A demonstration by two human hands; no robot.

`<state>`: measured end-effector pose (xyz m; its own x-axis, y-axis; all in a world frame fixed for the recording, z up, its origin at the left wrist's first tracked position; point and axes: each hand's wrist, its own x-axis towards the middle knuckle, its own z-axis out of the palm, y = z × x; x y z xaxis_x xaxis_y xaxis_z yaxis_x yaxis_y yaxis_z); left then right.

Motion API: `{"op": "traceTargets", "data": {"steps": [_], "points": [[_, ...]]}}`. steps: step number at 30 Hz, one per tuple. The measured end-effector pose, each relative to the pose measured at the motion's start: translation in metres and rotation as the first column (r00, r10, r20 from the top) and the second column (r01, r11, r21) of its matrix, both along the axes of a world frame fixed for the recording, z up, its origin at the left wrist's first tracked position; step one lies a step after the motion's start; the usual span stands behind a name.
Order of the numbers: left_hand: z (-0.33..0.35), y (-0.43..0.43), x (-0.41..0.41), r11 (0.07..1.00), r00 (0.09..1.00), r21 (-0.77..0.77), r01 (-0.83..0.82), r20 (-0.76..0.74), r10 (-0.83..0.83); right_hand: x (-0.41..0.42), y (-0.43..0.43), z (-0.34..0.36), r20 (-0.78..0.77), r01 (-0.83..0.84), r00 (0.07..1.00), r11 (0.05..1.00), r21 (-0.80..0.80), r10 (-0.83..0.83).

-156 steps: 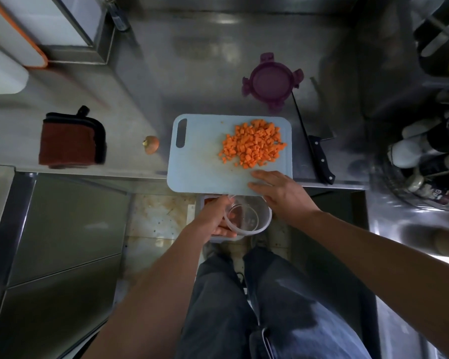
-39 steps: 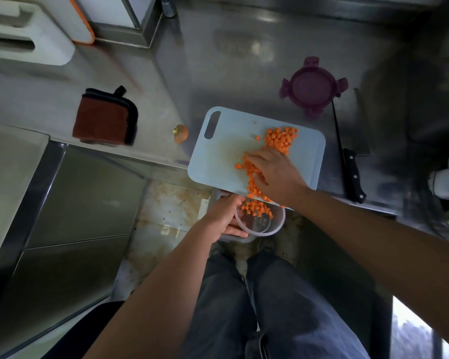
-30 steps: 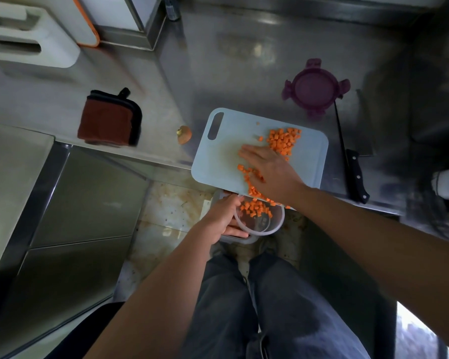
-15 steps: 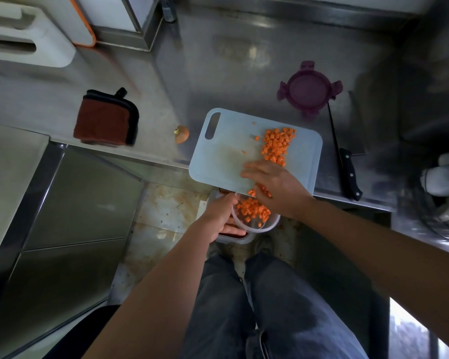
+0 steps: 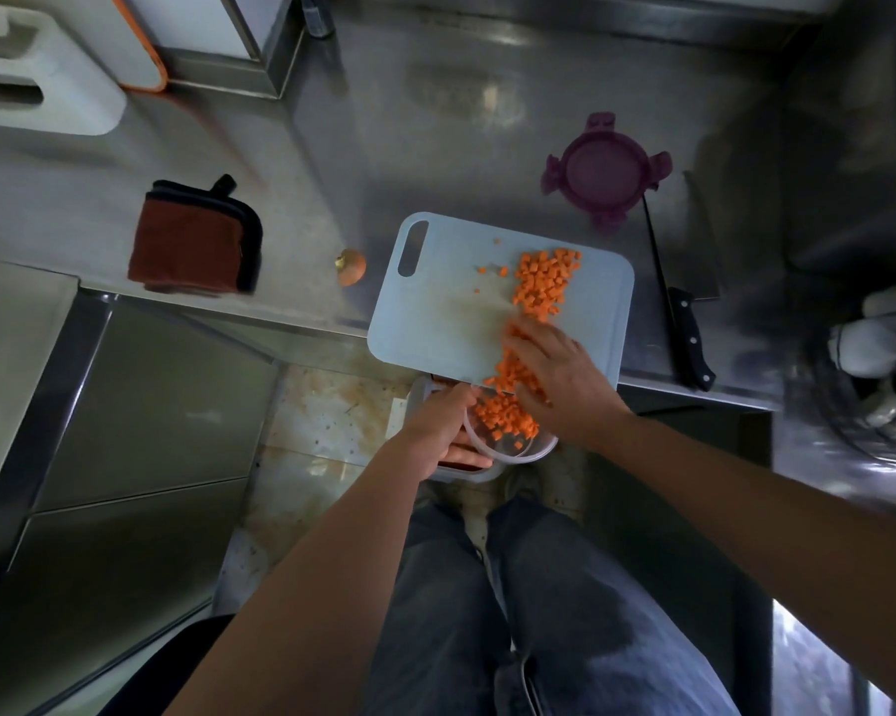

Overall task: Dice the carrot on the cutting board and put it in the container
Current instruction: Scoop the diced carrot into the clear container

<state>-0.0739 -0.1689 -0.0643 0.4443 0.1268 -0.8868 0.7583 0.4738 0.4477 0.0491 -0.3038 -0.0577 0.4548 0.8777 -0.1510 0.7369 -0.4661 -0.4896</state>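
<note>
Blue denim jeans (image 5: pixel 539 612) nearest, filling the bottom edge. Just beyond, below the front lip of the grey steel counter (image 5: pixel 435 121), left hand (image 5: pixel 446 431) curled round the rim of a clear round plastic container (image 5: pixel 526 452), gripping it, with diced orange carrot cubes (image 5: pixel 505 418) heaped inside. Right hand (image 5: pixel 554 374) laid on the near right of the pale blue plastic cutting board (image 5: pixel 435 323), fingers fairly straight and close together, pressed against a trail of cubes at the board's overhanging near edge, directly above the container. Further back, more cubes in a loose strip; plain board surface from there to the handle slot. Left of the board, apart from it: an orange carrot stub (image 5: pixel 352 266), then a folded brown cloth (image 5: pixel 193 245). Right, near its edge: a black-handled knife (image 5: pixel 688 338). Beyond, a round purple lid (image 5: pixel 607 170), with a broad stretch of steel behind.
</note>
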Motion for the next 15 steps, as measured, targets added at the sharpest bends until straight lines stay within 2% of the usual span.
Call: {"op": "traceTargets", "data": {"steps": [3,6,9,13,15], "points": [[0.001,0.001,0.000,1.000,1.000,0.002,0.001,0.000,-0.001,-0.012,-0.008,0.004,-0.057,-0.092,0.994,0.991,0.096,0.098],[0.001,0.000,0.000,1.000,1.000,-0.006,0.001,-0.005,-0.001,-0.004,-0.004,0.005,-0.053,0.007,0.999,0.983,0.185,0.002],[0.002,0.000,0.000,1.000,1.000,-0.006,-0.009,-0.012,0.009,0.004,0.001,0.003,-0.060,0.078,0.996,0.989,0.127,-0.071],[0.002,-0.001,0.000,1.000,1.000,-0.007,-0.004,-0.001,0.004,-0.011,-0.008,0.006,-0.081,-0.080,0.993,0.991,0.111,0.089],[0.001,-0.002,0.001,1.000,1.000,-0.012,0.009,0.000,-0.009,-0.009,-0.005,0.010,-0.098,-0.052,0.993,0.987,0.153,0.068]]}}
